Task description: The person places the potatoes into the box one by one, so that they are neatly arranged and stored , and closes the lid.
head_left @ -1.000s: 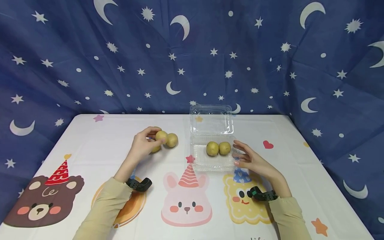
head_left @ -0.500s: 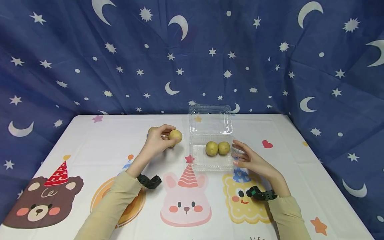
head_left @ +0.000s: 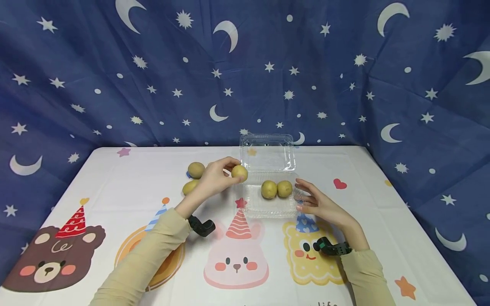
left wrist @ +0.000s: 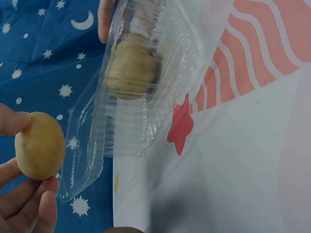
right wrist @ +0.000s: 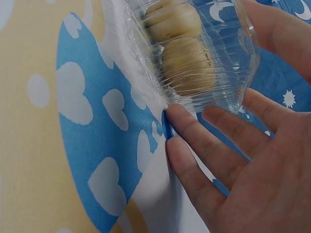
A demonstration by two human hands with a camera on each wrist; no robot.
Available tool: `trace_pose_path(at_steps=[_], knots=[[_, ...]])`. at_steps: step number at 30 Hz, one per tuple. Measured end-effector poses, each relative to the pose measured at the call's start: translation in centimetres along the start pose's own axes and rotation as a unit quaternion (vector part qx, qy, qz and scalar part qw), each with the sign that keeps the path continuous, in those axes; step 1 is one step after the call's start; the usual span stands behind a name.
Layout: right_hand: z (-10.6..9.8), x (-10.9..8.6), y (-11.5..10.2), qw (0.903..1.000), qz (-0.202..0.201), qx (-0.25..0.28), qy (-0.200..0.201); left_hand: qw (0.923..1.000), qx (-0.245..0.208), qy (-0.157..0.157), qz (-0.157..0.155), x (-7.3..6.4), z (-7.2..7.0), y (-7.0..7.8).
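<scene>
My left hand (head_left: 217, 178) pinches a small yellow-brown potato (left wrist: 41, 146) between thumb and fingers. It holds the potato up near the left edge of a clear plastic clamshell box (head_left: 252, 207), whose lid (head_left: 268, 154) stands raised at the back. Two more potatoes (head_left: 269, 189) sit side by side in the box's base. My right hand (head_left: 325, 205) is at the box's right side, fingers loosely extended with fingertips right at its wall, as the right wrist view also shows.
Two other potatoes (head_left: 196, 170) lie on the table left of the box, one partly behind my left hand. The white tablecloth (head_left: 229, 221) carries printed cartoon animals. A blue curtain (head_left: 252, 76) with moons and stars hangs behind the table.
My left hand has picked up a potato and carried it right, from beside the other loose potatoes to the box's left edge. My right hand has stayed in place.
</scene>
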State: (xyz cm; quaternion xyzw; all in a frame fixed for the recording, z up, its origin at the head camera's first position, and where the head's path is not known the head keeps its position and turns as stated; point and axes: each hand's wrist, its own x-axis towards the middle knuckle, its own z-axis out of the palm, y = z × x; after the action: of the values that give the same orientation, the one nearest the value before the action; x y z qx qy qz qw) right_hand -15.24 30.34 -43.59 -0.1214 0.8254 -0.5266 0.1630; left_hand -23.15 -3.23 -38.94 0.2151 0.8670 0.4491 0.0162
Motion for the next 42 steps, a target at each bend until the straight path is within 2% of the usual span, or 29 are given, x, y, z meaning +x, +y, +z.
trace_pose_path(at_steps=[6,16,21,25,33,37,42], knots=[[0.1,0.2,-0.1,1.0000,0.001,-0.001,0.002,0.9991,0.033,-0.021,0.019,0.6,1.1,0.2],[0.3,0.2,-0.1,1.0000,0.002,-0.002,0.004,0.9969,0.036,-0.057,0.040,1.4,3.2,-0.1],[0.3,0.3,0.0,1.0000,-0.003,-0.002,0.006,0.9954,0.065,-0.050,0.048,1.4,3.6,-0.3],[0.3,0.3,-0.1,1.0000,-0.004,0.000,0.005,0.9926,0.089,-0.043,0.070,1.2,3.8,-0.5],[0.2,0.2,-0.2,1.0000,-0.001,0.002,0.003,0.9827,0.143,-0.044,0.109,0.6,4.5,-0.8],[0.2,0.1,-0.2,1.0000,-0.002,0.002,0.003,0.9800,0.164,-0.041,0.104,0.6,4.8,-1.0],[0.3,0.1,-0.3,1.0000,-0.002,0.000,0.004,0.9775,0.178,-0.061,0.095,0.8,5.0,-1.0]])
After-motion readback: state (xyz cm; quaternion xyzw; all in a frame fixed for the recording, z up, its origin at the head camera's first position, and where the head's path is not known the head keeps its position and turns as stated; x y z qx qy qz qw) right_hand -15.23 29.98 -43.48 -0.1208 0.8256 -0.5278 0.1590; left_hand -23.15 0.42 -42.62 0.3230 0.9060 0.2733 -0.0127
